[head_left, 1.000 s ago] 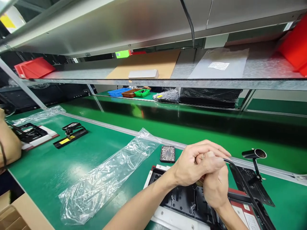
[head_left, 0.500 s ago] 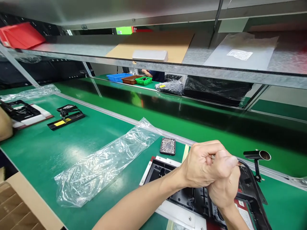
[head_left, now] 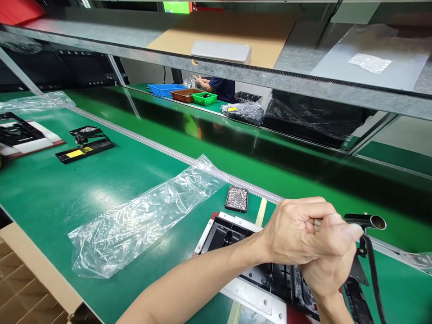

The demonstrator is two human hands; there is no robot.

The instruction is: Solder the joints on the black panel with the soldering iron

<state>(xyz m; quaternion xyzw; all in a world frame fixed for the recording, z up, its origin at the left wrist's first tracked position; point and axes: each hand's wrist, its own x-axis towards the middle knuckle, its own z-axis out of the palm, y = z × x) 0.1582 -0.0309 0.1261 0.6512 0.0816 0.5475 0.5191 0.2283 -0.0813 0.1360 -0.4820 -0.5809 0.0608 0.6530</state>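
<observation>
My left hand [head_left: 297,231] and my right hand [head_left: 332,265] are pressed together, fingers curled in. Between them shows a sliver of something small and greyish [head_left: 317,225], too hidden to name. Below them lies a black plastic housing [head_left: 232,234], set in a white fixture [head_left: 259,299] and partly covered by my hands and left forearm. From behind the hands a black cord or strip [head_left: 374,274] runs down at the right; whether I hold it is hidden. Just beyond, a short black tube [head_left: 366,221] stands on a bracket.
A small black tray of tiny metal pieces [head_left: 236,198] sits behind the fixture. A clear plastic bag [head_left: 148,220] lies to the left, with a black bracket part [head_left: 84,144] farther off. Across the bench are blue [head_left: 167,90], brown and green bins, near another person's arm [head_left: 204,84].
My view has tilted down and shifted. My hands stay clasped together and sit slightly farther right. The black cord, looped beside them before, now hangs straighter.
</observation>
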